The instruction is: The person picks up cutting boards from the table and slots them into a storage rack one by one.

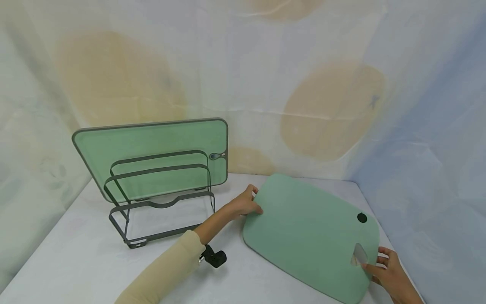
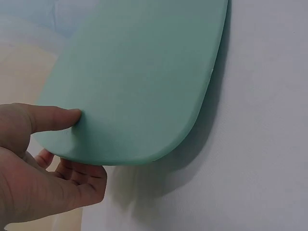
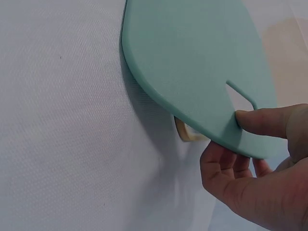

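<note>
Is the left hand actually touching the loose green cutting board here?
Touching. The left wrist view shows the left hand pinching the cutting board: thumb on its top face, fingers curled beneath the edge.

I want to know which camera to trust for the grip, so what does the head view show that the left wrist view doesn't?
Only the head view shows the rack holding a second board, the right hand and the held board's round hole. Only the left wrist view shows the left hand's fingers curled under the board's edge, thumb on top. Both show the left hand gripping the light green cutting board above the white table.
</note>
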